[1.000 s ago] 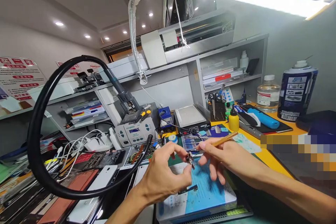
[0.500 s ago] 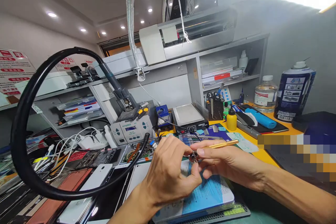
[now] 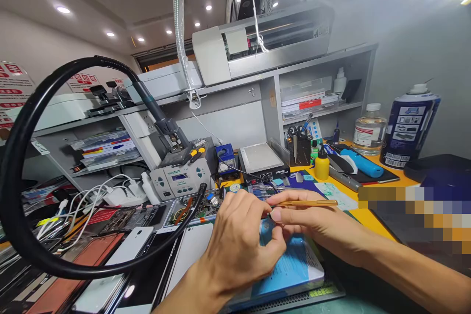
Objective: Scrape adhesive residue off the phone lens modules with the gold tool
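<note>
My left hand [image 3: 246,241] is closed in a pinch, its fingertips meeting those of my right hand over a small dark part [image 3: 270,215]. Most of that part is hidden by fingers, so I cannot make out its kind. My right hand [image 3: 316,225] grips a slim gold pen-shaped tool [image 3: 312,203], which lies along the top of the index finger and points to the right. Beneath both hands is a flat blue and white box [image 3: 294,262], resting on a dark perforated plate [image 3: 327,290].
Phones, among them a white one [image 3: 114,270], lie on the left under a looping black hose [image 3: 14,176]. A soldering station [image 3: 180,179], a tray of small parts [image 3: 184,210] and a heating plate [image 3: 261,157] stand behind. A yellow bottle [image 3: 322,164] and spray can [image 3: 410,125] are right.
The view has shifted slightly. The fingertips have closed in around the small dark part, which shows less than before. The gold tool has turned a little, lying more level.
</note>
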`<move>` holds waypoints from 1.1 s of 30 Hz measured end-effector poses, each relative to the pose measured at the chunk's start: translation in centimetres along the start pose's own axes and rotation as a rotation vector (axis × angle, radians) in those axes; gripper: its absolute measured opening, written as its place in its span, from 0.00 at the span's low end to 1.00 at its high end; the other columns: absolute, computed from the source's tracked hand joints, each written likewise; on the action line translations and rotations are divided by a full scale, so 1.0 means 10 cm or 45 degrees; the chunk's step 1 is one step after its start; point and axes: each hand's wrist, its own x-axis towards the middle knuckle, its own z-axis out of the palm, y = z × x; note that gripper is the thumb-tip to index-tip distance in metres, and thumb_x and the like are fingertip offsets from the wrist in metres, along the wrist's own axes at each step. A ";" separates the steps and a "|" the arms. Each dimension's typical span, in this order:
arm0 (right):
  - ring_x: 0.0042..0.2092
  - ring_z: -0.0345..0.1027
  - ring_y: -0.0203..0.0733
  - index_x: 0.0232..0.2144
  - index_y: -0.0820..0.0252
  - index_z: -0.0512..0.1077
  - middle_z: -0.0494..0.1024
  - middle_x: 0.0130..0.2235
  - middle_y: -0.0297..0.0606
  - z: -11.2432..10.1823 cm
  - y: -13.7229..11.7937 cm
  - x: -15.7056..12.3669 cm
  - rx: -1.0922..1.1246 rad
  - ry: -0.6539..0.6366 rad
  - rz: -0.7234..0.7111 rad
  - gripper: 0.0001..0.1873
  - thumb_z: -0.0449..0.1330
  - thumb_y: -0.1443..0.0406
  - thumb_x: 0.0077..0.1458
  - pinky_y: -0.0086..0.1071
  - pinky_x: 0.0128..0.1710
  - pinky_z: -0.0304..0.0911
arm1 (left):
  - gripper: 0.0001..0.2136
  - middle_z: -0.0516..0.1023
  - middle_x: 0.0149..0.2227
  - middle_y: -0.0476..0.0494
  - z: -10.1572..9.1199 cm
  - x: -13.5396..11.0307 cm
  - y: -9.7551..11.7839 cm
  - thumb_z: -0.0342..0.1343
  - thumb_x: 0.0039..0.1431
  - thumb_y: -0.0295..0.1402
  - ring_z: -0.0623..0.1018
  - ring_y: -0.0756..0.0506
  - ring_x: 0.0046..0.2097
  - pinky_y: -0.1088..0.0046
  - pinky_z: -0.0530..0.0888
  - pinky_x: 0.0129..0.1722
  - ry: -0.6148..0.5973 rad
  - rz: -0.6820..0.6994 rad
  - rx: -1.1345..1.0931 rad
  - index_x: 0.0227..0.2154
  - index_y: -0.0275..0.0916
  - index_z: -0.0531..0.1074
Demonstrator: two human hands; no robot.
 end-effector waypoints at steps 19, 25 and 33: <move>0.36 0.80 0.46 0.41 0.65 0.79 0.84 0.37 0.45 0.04 -0.03 0.01 0.021 -0.002 0.013 0.11 0.68 0.63 0.58 0.34 0.31 0.72 | 0.07 0.79 0.37 0.46 -0.12 -0.02 -0.05 0.57 0.55 0.34 0.77 0.43 0.41 0.62 0.71 0.44 -0.224 -0.585 -0.388 0.36 0.40 0.76; 0.35 0.80 0.45 0.42 0.64 0.79 0.84 0.36 0.45 0.02 -0.04 0.02 0.007 0.105 0.026 0.10 0.67 0.65 0.57 0.33 0.31 0.74 | 0.07 0.80 0.37 0.48 -0.22 0.02 -0.20 0.58 0.55 0.36 0.77 0.45 0.40 0.67 0.71 0.44 -0.368 -0.702 -0.494 0.36 0.41 0.76; 0.35 0.80 0.44 0.42 0.63 0.79 0.83 0.37 0.45 -0.03 -0.02 0.07 -0.029 0.154 0.037 0.09 0.66 0.67 0.57 0.31 0.29 0.72 | 0.05 0.77 0.35 0.48 -0.06 -0.04 -0.20 0.60 0.50 0.32 0.74 0.44 0.40 0.64 0.69 0.46 -0.499 -0.635 -0.460 0.31 0.40 0.75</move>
